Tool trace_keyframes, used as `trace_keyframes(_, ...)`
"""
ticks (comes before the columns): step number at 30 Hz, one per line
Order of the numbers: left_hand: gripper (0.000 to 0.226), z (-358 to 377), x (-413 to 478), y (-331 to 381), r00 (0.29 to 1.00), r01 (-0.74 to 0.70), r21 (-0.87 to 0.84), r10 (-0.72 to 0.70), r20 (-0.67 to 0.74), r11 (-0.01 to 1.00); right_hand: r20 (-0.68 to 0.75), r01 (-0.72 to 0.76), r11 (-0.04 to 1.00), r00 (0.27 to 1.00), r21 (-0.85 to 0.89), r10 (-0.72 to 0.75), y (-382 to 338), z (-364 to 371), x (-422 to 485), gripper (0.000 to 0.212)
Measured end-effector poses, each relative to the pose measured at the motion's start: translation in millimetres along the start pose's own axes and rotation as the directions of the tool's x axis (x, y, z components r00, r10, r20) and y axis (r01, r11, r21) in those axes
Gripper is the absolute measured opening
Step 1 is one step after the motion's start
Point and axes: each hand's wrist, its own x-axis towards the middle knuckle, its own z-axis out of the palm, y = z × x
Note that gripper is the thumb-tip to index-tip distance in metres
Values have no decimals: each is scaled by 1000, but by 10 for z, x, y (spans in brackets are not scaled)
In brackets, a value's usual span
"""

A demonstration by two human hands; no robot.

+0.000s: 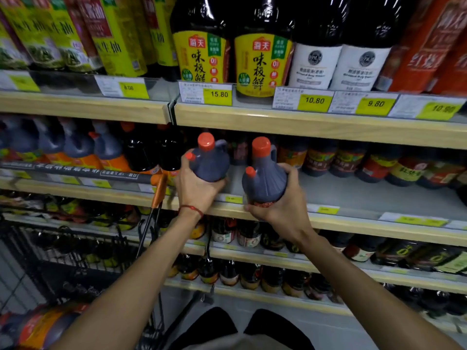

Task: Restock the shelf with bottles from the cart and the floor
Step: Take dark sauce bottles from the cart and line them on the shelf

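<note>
left hand (197,190) grips left bottle (211,161), right hand (280,213) grips right bottle (265,183); both upright at shelf (366,195) front edge, gap behind.

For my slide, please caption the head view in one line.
Left hand grips the left bottle, right hand the right bottle, at the shelf edge.

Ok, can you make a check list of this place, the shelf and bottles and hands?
Surface: grey shelf, bare patch right of the hands.
Job's things: left bottle and right bottle, dark with red caps, at the shelf's front edge; cart at left.
Clutter: nothing seen.
Grippers: left hand grips the left bottle; right hand grips the right bottle.
Cables: nothing seen.
Surroundings: stocked shelves above and below; yellow price tags.
</note>
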Motion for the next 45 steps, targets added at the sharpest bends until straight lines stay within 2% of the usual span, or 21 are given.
trace_keyframes(3, 89, 94, 136, -158, 1000, 18, 61, -17, -16, 998, -12, 35, 999, 999, 8, -34, 136, 17, 40, 102)
trace_keyframes(7, 97, 239, 317, -447, 995, 97, 24, -98, 22, 995, -26, 34, 999, 999, 17, -34, 261, 47, 104, 102)
trace_keyframes(11, 99, 313, 430, -570, 995, 90, 65, -93, 47, 994, -59, 11, 999, 998, 52, -7, 345, 83, 131, 101)
trace_keyframes(16, 98, 402, 577, -582, 976, 196, 82, -203, 82, 977, -45, -15, 997, 999, 78, 19, 344, 116, 169, 102)
trace_keyframes(25, 99, 209, 378, -253, 908, 358, 11, -350, 231, 934, 30, -163, 980, 987, 111, 160, 90, 122, 30, 99)
trace_keyframes(28, 82, -7, 87, -13, 879, 345, 103, -360, 314, 933, 95, -239, 966, 969, 103, 229, -98, 126, 2, 98)
trace_keyframes(30, 58, -157, -74, 143, 833, 278, 204, -342, 434, 938, 136, -300, 947, 949, 110, 285, -211, 123, -41, 96)
trace_keyframes(31, 52, -236, -146, 264, 808, 217, 252, -318, 496, 943, 150, -333, 935, 937, 122, 315, -264, 120, -67, 96)
trace_keyframes(33, 65, -375, -260, 407, 727, 202, 200, -284, 625, 959, 179, -377, 917, 919, 130, 352, -366, 112, -113, 97)
trace_keyframes(34, 75, -428, -317, 473, 674, 243, 141, -271, 687, 960, 204, -388, 913, 911, 126, 359, -417, 114, -128, 96)
trace_keyframes(36, 94, -455, -434, 549, 615, 281, 78, -242, 750, 956, 282, -401, 906, 892, 133, 354, -485, 122, -140, 89)
trace_keyframes(37, 102, -450, -484, 559, 613, 298, 70, -247, 751, 952, 331, -406, 903, 879, 144, 343, -511, 117, -142, 85)
trace_keyframes(39, 111, -454, -576, 568, 663, 328, 49, -266, 700, 943, 436, -398, 905, 848, 151, 300, -556, 89, -133, 77)
trace_keyframes(42, 112, -499, -690, 617, 726, 323, 42, -276, 630, 945, 560, -379, 914, 793, 148, 238, -608, -16, -73, 75)
trace_keyframes(45, 111, -488, -787, 748, 776, 260, 101, -270, 570, 960, 624, -375, 915, 753, 148, 207, -622, -161, -35, 80)
